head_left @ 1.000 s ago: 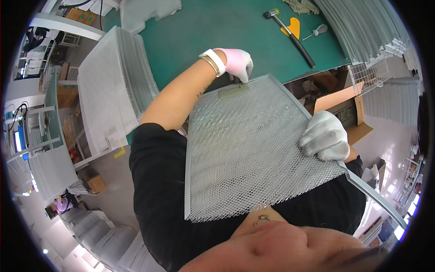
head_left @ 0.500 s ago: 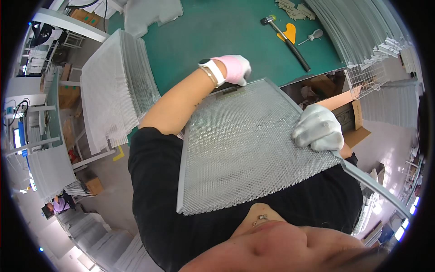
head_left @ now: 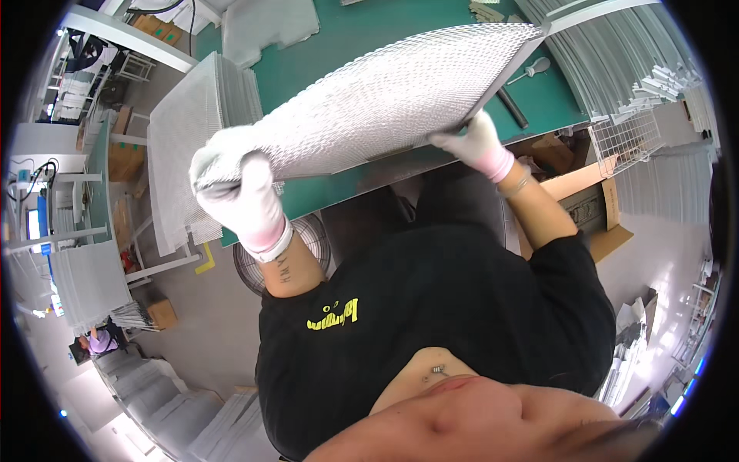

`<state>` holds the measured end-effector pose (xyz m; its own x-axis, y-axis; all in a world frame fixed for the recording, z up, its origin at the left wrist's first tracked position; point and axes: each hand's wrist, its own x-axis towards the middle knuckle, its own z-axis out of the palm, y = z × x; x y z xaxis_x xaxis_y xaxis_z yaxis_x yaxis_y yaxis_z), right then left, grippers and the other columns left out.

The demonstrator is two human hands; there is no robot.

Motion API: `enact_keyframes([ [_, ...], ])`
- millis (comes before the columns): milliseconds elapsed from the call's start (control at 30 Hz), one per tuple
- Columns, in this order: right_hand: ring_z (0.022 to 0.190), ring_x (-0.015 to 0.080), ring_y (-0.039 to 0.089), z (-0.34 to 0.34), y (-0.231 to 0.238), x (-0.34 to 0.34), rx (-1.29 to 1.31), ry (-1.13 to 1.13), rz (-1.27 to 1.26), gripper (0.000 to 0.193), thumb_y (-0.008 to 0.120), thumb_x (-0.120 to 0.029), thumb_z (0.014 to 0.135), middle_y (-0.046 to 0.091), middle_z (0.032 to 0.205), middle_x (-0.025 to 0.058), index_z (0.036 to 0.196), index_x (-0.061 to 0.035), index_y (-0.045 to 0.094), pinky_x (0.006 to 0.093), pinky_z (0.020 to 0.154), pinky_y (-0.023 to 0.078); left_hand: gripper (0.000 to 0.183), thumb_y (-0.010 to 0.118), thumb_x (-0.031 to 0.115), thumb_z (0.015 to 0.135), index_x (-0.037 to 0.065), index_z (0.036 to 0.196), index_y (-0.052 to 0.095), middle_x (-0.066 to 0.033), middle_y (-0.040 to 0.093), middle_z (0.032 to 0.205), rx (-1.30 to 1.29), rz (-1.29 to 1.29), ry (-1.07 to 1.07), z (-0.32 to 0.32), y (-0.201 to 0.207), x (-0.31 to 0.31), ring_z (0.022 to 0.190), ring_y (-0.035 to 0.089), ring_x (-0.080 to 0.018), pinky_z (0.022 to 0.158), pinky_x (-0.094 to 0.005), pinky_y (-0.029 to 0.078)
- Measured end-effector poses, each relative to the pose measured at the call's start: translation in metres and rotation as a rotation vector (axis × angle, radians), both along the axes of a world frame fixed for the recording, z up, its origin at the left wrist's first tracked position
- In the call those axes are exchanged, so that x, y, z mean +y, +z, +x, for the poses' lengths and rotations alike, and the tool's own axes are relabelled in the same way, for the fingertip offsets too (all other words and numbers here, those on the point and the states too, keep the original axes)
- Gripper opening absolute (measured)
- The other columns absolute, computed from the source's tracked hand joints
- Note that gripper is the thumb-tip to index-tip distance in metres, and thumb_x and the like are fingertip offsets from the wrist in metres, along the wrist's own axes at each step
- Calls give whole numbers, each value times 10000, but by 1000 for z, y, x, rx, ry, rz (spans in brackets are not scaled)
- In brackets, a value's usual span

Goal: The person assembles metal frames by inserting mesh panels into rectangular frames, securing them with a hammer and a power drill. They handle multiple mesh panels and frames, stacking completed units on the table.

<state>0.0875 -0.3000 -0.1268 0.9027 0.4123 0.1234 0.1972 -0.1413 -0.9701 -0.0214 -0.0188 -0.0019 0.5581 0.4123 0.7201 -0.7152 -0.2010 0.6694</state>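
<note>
A silver metal mesh panel (head_left: 385, 92) is held up, tilted, over the green worktable. My left hand (head_left: 242, 185), in a white glove with a pink cuff, is closed around the panel's left end. My right hand (head_left: 479, 146), gloved alike, grips the panel's near right edge, where a metal frame strip runs along the right side. From the panel's far right corner a loose length of pale frame strip (head_left: 600, 14) sticks out. Beyond the panel, a black hammer handle (head_left: 513, 108) and a screwdriver (head_left: 531, 71) show on the table; the hammer's head is hidden.
A stack of mesh sheets (head_left: 185, 154) stands at the left edge of the green table (head_left: 308, 202). Many frame strips (head_left: 616, 61) lie at the far right, above a white wire basket (head_left: 627, 142). Below are an open cardboard box (head_left: 608, 219) and a floor fan (head_left: 312, 235).
The panel has gone from against my chest to up over the table, and turned. My left hand has shifted to its left end, my right hand to its near right edge.
</note>
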Motion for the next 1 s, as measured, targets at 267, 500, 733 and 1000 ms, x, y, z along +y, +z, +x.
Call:
enact_keyframes([
  [267,960,178,656,6,-17,-7,-84,-71,-102,513,804,-138,765,698,1024,74,1195,16,571,302,870,507,210,690,-43,812,-10,1012,635,-77,675,965,132,34,162,26,0,11,893,621,-129,869,-271,475],
  [500,907,125,551,71,112,-5,-253,232,521,358,651,-23,825,624,1029,64,1166,-19,543,266,805,470,206,698,-45,804,-5,998,644,-84,672,976,143,-157,77,31,8,19,912,627,-145,868,-276,474],
  [733,707,38,450,39,105,14,-443,-336,440,193,695,-102,904,517,770,-40,825,-58,524,222,646,395,179,650,-93,783,15,924,622,-90,674,931,46,25,39,25,-5,10,880,626,-143,806,-270,487],
  [1000,921,165,637,19,140,29,-599,-252,652,912,717,73,784,616,1088,140,1516,28,174,286,820,539,163,603,-122,761,34,799,573,-101,674,891,69,-11,-28,22,0,9,810,610,-137,730,-254,477],
])
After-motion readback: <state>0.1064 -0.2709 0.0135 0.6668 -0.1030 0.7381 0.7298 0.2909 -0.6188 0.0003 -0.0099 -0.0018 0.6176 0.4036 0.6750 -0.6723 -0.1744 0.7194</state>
